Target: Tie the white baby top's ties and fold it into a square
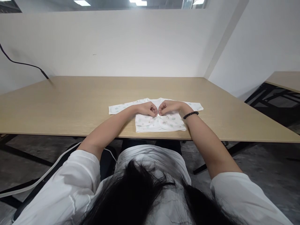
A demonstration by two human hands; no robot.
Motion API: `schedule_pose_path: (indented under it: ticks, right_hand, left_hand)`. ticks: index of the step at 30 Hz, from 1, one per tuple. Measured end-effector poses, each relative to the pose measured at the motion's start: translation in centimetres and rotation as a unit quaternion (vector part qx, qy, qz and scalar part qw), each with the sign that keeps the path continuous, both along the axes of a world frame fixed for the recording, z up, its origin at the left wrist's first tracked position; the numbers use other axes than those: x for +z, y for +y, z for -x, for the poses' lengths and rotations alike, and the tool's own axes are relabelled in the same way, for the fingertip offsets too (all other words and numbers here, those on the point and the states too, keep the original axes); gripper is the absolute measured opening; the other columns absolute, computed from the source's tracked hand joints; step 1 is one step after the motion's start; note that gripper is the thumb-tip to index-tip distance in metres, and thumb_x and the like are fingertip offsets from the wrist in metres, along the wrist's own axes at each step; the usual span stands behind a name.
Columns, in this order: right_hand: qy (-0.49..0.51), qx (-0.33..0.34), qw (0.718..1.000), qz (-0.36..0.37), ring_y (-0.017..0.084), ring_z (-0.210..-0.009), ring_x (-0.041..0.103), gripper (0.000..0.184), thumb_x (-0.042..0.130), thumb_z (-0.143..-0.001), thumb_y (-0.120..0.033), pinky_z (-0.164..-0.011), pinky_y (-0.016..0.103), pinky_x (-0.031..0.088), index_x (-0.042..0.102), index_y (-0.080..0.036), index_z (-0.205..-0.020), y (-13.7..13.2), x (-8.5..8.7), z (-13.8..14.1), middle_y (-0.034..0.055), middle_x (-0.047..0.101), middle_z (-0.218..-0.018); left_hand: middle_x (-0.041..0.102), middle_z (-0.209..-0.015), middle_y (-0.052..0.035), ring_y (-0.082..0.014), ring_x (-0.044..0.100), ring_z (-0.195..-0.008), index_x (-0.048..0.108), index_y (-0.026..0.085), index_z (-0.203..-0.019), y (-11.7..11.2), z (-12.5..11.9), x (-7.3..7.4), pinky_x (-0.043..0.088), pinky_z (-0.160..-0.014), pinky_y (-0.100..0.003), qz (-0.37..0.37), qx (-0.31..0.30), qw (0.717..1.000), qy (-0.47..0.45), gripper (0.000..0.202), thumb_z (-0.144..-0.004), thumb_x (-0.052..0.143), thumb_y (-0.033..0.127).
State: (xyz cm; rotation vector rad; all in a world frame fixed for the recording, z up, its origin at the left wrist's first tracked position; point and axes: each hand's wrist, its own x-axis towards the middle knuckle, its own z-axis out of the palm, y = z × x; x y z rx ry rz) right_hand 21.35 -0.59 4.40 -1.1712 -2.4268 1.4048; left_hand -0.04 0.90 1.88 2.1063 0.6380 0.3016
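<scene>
A small white long-sleeved baby top [150, 125] with a faint printed pattern lies flat on the table, its sleeves spread to both sides. My left hand [148, 108] rests on its middle, fingers pinched together at the front opening. Facing it from the other side, my right hand [167, 107] pinches the fabric by the same opening. Between the fingertips shows a small white spot, perhaps a fastener [158, 115]; it is too small to make out clearly. Both hands cover part of the chest.
The wooden table [82, 93] runs up to a white wall [112, 43]. At the back left a black cable [25, 64] hangs down to the tabletop. A second table [284, 79] stands at the right, and a white cable [47, 173] runs low at the left.
</scene>
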Motion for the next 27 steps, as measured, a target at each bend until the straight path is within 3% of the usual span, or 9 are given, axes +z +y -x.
schedule_pose_path:
  ticks: [6,9,12,14,16,19,22,27]
  right_hand:
    - [-0.002,0.006,1.000,-0.013,0.014,-0.066,0.051,0.027,0.079,-0.060,-0.041,-0.064,0.028,0.035,0.075,-0.018,-0.074,0.2,-0.4,-0.2,-0.0002,0.067,-0.071]
    - [-0.033,0.003,0.998,-0.049,0.012,-0.061,0.046,0.032,0.082,-0.060,-0.046,-0.060,0.027,0.031,0.071,-0.018,-0.071,0.7,-0.6,-0.4,-0.0031,0.060,-0.063]
    - [-0.043,0.018,0.996,-0.074,0.009,-0.055,0.037,0.040,0.086,-0.059,-0.050,-0.055,0.027,0.026,0.061,-0.018,-0.062,0.9,-0.5,-0.5,-0.0072,0.048,-0.053]
    - [-0.030,0.049,0.997,-0.059,0.009,-0.054,0.037,0.043,0.086,-0.060,-0.050,-0.055,0.026,0.026,0.058,-0.018,-0.059,0.7,-0.3,-0.4,-0.0078,0.046,-0.052]
    - [-0.032,0.081,0.996,-0.018,0.008,-0.052,0.040,0.042,0.086,-0.062,-0.051,-0.053,0.025,0.027,0.061,-0.017,-0.061,0.1,0.0,-0.1,-0.0069,0.051,-0.053]
    - [-0.074,0.115,0.989,0.064,0.007,-0.049,0.044,0.042,0.086,-0.062,-0.052,-0.049,0.024,0.030,0.070,-0.015,-0.071,-0.8,0.2,0.7,-0.0030,0.062,-0.060]
    - [-0.113,0.121,0.979,0.116,0.007,-0.050,0.051,0.044,0.088,-0.059,-0.051,-0.049,0.022,0.036,0.073,-0.014,-0.077,-1.4,0.2,1.5,-0.0008,0.068,-0.064]
    - [-0.148,0.126,0.968,0.159,0.009,-0.052,0.059,0.046,0.090,-0.058,-0.051,-0.051,0.020,0.043,0.072,-0.013,-0.077,-1.7,0.1,2.4,-0.0006,0.068,-0.061]
  left_hand:
    - [0.061,-0.063,0.0002,-0.0097,0.051,-0.056,0.071,0.016,-0.073,0.2,0.1,-0.2,0.036,-0.054,-0.023,-0.014,-0.006,1.000,-0.001,0.014,-0.064,0.078,0.025]
    - [0.057,-0.063,0.0015,-0.0089,0.049,-0.055,0.068,0.016,-0.077,0.4,0.1,-0.5,0.037,-0.054,-0.023,-0.040,-0.009,0.998,-0.041,0.019,-0.067,0.078,0.029]
    - [0.066,-0.082,-0.0044,-0.0123,0.057,-0.069,0.068,0.016,-0.094,0.7,0.0,-0.8,0.045,-0.064,-0.025,-0.103,0.041,0.990,-0.090,0.025,-0.078,0.067,0.035]
    - [0.068,-0.110,-0.0114,-0.0186,0.063,-0.093,0.065,0.015,-0.113,1.0,0.0,-1.1,0.049,-0.079,-0.029,-0.174,0.106,0.975,-0.095,0.038,-0.085,0.060,0.041]
    - [0.058,-0.138,-0.0160,-0.0260,0.055,-0.122,0.056,0.016,-0.133,1.3,0.2,-1.4,0.044,-0.099,-0.035,-0.227,0.137,0.963,-0.049,0.054,-0.089,0.055,0.048]
    - [0.038,-0.158,-0.0159,-0.0312,0.032,-0.146,0.042,0.018,-0.149,1.6,0.7,-1.9,0.023,-0.118,-0.043,-0.236,0.109,0.962,0.082,0.068,-0.093,0.047,0.056]
    - [0.026,-0.165,-0.0116,-0.0306,0.017,-0.153,0.033,0.023,-0.155,1.9,1.0,-2.0,0.011,-0.121,-0.047,-0.232,0.089,0.953,0.175,0.069,-0.097,0.035,0.059]
    - [0.013,-0.168,-0.0052,-0.0299,0.004,-0.155,0.019,0.032,-0.160,2.1,1.0,-1.6,0.006,-0.122,-0.053,-0.239,0.100,0.929,0.263,0.068,-0.099,0.023,0.064]
